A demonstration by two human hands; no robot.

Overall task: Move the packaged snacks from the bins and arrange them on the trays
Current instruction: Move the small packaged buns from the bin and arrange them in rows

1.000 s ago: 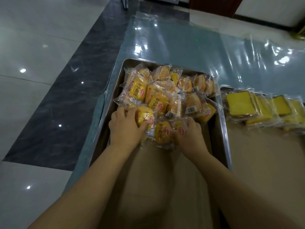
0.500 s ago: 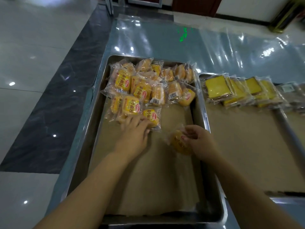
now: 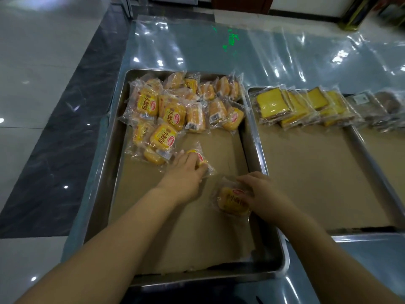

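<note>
Head view: the left hand (image 3: 186, 172) reaches into the steel tray (image 3: 114, 154), its fingers close together and curved over a wrapped bun (image 3: 200, 157) that lies on the brown paper liner (image 3: 175, 227), just beside the pile of bun packets (image 3: 175, 110) at the tray's far end. The right hand (image 3: 262, 195) pinches a second bun packet (image 3: 231, 201) by its right edge, fingertips bent onto the wrapper, near the tray's right wall. Yellow cake slices (image 3: 285, 104) line the neighbouring tray (image 3: 252, 128)
</note>
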